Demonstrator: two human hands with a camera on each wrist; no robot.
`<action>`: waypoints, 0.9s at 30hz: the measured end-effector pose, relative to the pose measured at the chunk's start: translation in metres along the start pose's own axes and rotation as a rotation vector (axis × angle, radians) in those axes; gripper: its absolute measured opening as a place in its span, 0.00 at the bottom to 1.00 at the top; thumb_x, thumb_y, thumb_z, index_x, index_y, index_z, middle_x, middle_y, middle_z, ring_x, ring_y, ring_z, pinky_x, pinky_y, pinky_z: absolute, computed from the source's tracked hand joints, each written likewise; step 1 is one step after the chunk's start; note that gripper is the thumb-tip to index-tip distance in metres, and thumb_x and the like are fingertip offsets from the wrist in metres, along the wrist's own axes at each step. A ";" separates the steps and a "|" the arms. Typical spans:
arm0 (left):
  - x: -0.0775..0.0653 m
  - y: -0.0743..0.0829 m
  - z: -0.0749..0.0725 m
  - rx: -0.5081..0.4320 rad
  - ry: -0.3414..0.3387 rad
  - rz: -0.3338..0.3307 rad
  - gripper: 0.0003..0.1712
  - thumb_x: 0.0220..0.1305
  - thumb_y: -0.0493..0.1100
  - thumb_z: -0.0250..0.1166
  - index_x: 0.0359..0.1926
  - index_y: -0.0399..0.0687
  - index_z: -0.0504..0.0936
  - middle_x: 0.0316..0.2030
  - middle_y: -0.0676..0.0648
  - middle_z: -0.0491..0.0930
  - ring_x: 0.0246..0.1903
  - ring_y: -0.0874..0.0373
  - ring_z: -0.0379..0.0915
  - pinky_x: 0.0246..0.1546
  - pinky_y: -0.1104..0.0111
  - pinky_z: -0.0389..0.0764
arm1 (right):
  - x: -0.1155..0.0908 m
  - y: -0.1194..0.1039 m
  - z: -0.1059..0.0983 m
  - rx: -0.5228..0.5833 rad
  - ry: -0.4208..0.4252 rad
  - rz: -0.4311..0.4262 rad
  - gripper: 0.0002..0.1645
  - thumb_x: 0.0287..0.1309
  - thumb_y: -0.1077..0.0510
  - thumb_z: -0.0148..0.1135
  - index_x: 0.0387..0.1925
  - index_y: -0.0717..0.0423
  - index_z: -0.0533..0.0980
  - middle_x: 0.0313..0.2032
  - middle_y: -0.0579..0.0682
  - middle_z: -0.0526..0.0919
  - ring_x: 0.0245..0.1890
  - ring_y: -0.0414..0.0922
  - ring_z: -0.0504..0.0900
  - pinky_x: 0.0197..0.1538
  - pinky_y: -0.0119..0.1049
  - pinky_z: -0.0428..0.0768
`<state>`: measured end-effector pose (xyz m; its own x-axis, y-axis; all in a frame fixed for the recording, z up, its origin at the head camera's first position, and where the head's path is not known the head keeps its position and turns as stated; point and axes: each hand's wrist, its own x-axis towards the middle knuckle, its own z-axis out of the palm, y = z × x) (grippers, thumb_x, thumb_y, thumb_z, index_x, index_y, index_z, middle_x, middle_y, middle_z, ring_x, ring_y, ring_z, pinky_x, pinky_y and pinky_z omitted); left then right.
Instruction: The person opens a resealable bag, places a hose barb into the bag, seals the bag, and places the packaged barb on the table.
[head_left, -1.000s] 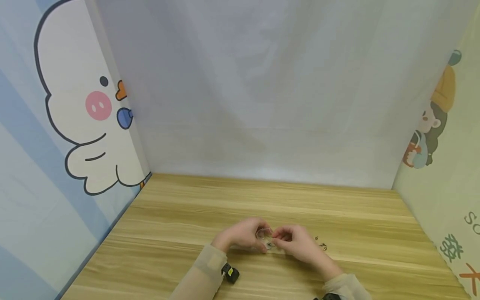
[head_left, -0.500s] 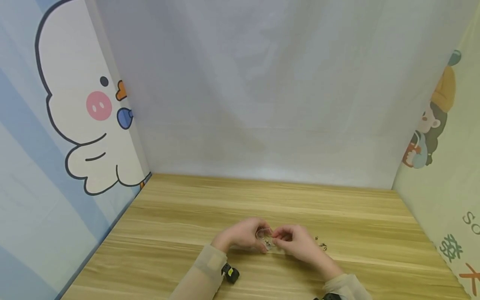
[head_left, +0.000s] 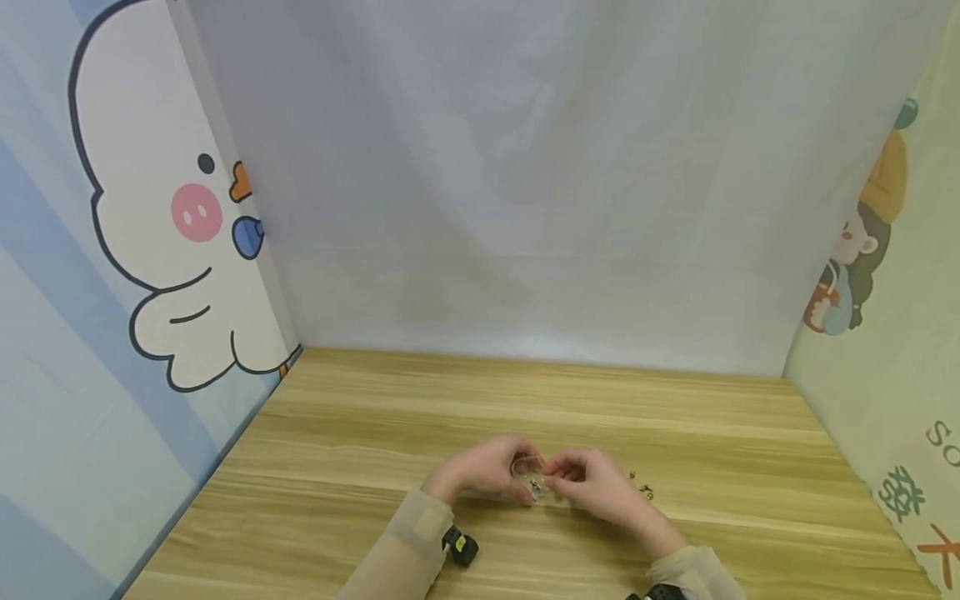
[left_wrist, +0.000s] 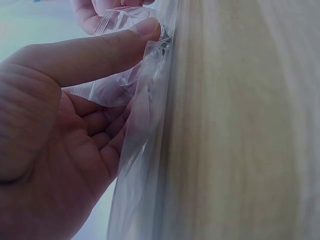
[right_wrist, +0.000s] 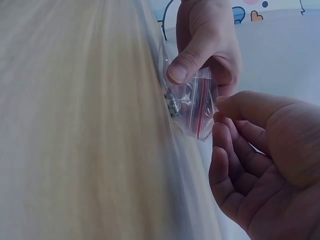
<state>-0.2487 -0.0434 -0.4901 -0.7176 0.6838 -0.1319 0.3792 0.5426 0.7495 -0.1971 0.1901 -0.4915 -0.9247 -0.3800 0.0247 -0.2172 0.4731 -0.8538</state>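
Note:
A small clear zip-lock bag (head_left: 531,480) with a red stripe along its seal (right_wrist: 202,107) is between my two hands, low over the table. Small shiny metal pieces (right_wrist: 173,106) show inside it. My left hand (head_left: 491,468) holds the bag from the left, thumb on the near side and fingers behind. On the opposite side, my right hand (head_left: 596,487) pinches the bag's edge by its mouth between thumb and forefinger. More clear plastic (left_wrist: 140,150) stretches along the tabletop under my left hand; whether it is a separate bag I cannot tell.
Several tiny dark metal pieces (head_left: 645,492) lie loose on the wood-grain table (head_left: 375,400), right of my right hand. A pale curtain (head_left: 487,208) hangs behind the table. Printed cloth walls (head_left: 172,275) flank it on both sides.
The metal pieces inside the bag have shifted slightly and look more spread out. Both hands keep nearly the same place and grip.

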 end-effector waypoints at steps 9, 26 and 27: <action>0.001 0.001 0.000 -0.004 0.001 0.002 0.31 0.48 0.40 0.87 0.53 0.47 0.85 0.46 0.59 0.84 0.45 0.65 0.78 0.54 0.67 0.79 | -0.005 0.003 -0.015 0.026 0.029 0.005 0.09 0.69 0.58 0.71 0.46 0.59 0.86 0.38 0.47 0.88 0.39 0.43 0.85 0.43 0.34 0.83; 0.000 0.001 0.000 -0.033 0.007 -0.011 0.29 0.49 0.38 0.87 0.53 0.49 0.86 0.45 0.60 0.83 0.45 0.66 0.77 0.55 0.69 0.78 | -0.031 0.023 -0.061 0.017 0.086 0.070 0.14 0.70 0.58 0.71 0.50 0.64 0.85 0.40 0.50 0.88 0.39 0.44 0.84 0.40 0.34 0.83; 0.000 0.001 0.000 -0.033 0.007 -0.011 0.29 0.49 0.38 0.87 0.54 0.49 0.86 0.45 0.60 0.83 0.46 0.66 0.77 0.55 0.69 0.78 | -0.033 0.025 -0.065 0.017 0.083 0.074 0.14 0.70 0.58 0.71 0.50 0.64 0.85 0.40 0.50 0.88 0.39 0.45 0.84 0.39 0.35 0.83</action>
<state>-0.2481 -0.0428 -0.4897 -0.7258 0.6745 -0.1352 0.3521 0.5331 0.7693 -0.1921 0.2662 -0.4805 -0.9608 -0.2772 0.0038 -0.1429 0.4833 -0.8637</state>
